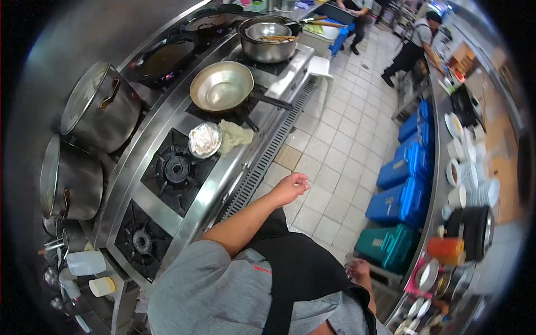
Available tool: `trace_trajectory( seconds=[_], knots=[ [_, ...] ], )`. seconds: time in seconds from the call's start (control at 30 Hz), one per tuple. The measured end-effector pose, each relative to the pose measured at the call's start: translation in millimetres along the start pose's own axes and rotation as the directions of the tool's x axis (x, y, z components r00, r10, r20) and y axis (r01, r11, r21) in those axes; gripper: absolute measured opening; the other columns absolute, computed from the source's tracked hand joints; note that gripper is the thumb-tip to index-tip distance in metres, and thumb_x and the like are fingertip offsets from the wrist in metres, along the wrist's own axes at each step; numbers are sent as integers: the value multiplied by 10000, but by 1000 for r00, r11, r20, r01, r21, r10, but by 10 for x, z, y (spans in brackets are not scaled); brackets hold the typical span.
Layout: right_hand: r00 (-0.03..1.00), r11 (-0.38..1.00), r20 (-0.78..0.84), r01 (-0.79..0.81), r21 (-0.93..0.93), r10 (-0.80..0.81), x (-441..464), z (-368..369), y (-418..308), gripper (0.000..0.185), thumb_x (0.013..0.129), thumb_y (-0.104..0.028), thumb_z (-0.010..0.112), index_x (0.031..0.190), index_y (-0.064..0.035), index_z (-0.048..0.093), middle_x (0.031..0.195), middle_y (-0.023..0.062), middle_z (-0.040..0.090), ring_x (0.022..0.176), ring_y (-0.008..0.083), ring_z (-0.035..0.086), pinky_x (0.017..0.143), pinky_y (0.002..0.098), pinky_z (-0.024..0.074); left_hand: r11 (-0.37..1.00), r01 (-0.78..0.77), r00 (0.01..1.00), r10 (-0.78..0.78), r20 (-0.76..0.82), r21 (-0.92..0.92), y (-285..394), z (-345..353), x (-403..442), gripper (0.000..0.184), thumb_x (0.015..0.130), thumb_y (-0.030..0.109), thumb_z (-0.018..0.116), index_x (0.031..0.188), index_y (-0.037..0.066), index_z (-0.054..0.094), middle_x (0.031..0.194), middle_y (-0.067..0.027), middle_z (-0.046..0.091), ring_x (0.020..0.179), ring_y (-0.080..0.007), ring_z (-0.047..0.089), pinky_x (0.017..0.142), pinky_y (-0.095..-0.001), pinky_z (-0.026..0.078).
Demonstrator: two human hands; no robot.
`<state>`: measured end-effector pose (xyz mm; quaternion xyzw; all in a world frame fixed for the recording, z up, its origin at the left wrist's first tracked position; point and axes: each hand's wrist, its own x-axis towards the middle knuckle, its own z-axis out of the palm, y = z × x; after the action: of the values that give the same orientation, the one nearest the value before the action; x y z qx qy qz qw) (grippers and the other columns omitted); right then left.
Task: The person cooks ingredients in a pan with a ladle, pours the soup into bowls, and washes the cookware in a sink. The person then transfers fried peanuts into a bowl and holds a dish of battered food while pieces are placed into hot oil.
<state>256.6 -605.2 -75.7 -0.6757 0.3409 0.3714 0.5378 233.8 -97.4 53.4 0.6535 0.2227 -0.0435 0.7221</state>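
My left hand (289, 190) is held out over the tiled floor, its fingers loosely curled and apart with nothing in them. It is to the right of the stove's front edge. My right hand (359, 270) hangs low beside the green lidded bin (385, 245). Its fingers are bent around something small and shiny that I cannot make out. On the stove, nearest my left hand, are a foil-like bowl (205, 140) with whitish contents and a crumpled cloth (235, 136). Behind them a frying pan (221, 87) rests on a burner.
Two big stockpots (114, 120) stand on the left. A large pot (268, 50) and a wok (164, 58) sit farther back. Blue bins (397, 201) line the right counter, which carries stacked plates (483, 192). A co-worker (416, 47) leans over that counter; another stands farther back.
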Motion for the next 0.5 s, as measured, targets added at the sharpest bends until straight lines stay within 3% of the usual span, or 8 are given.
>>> trace_trajectory(
  seconds=[0.07, 0.17, 0.27, 0.33, 0.37, 0.4, 0.43, 0.5],
  knots=[
    [858, 926, 376, 255, 280, -350, 1340, -485, -499, 109, 918, -167, 587, 985, -82, 582, 640, 36, 515, 504, 161, 517, 437, 321, 421, 999, 26, 1000, -26, 1, -35, 185, -32, 553, 462, 904, 279, 651, 1281, 57, 505, 1100, -56, 587, 898, -130, 588, 722, -268, 486],
    [890, 892, -104, 428, -147, -444, 571, 428, -2007, 203, 931, -259, 589, 1095, -155, 529, 781, 27, 578, 560, 166, 574, 449, 336, 432, 984, -173, 982, 176, -70, 51, 485, -1, 1524, 481, 885, 270, 671, 1278, 49, 505, 1115, -58, 583, 912, -138, 585, 713, -272, 492],
    [901, 893, 2, 431, -127, -435, 530, 745, -2582, 178, 912, -168, 623, 1058, -98, 548, 772, 19, 584, 573, 170, 589, 452, 294, 454, 980, -177, 974, 188, -129, 90, 897, 40, 2443, 537, 869, 268, 687, 1307, 45, 472, 1131, -67, 581, 871, -144, 573, 679, -288, 495],
    [923, 913, 22, 383, -141, -384, 620, 895, -2709, 175, 915, -172, 630, 1038, -88, 538, 744, 29, 569, 530, 173, 559, 431, 314, 440, 989, -135, 976, 123, -177, -60, 999, 42, 3142, 601, 860, 276, 695, 1345, 47, 424, 1127, -83, 579, 827, -152, 554, 639, -309, 492],
    [898, 909, 148, 416, 18, -414, 648, 907, -2677, 145, 923, -164, 621, 1011, -84, 539, 740, 33, 567, 523, 158, 522, 431, 310, 425, 991, -121, 978, 108, -176, -63, 965, 24, 3459, 601, 860, 276, 695, 1345, 47, 424, 1127, -83, 579, 827, -152, 554, 639, -309, 492],
    [852, 848, 211, 511, -138, -479, 610, 907, -2663, 103, 929, -139, 609, 980, -80, 541, 735, 36, 561, 505, 142, 473, 434, 307, 411, 995, -74, 964, 53, -261, -71, 946, -15, 3809, 634, 854, 288, 697, 1360, 46, 401, 1118, -91, 577, 808, -158, 547, 626, -320, 489],
    [826, 836, 192, 547, -46, -530, 1760, 394, -1908, 93, 940, -164, 586, 964, -82, 548, 726, 46, 564, 542, 158, 510, 445, 314, 428, 996, -35, 939, 4, -345, -82, 1019, -50, 4104, 668, 848, 300, 699, 1375, 44, 378, 1108, -99, 575, 788, -163, 540, 612, -331, 486],
    [930, 812, 166, 368, -452, -329, 1623, 423, -1998, 107, 939, -177, 586, 975, -83, 549, 737, 49, 568, 556, 166, 522, 450, 319, 435, 978, 47, 919, -123, -376, -203, 1200, -214, 4476, 678, 846, 308, 695, 1381, 46, 372, 1100, -106, 573, 783, -172, 542, 605, -345, 487]
  ],
)
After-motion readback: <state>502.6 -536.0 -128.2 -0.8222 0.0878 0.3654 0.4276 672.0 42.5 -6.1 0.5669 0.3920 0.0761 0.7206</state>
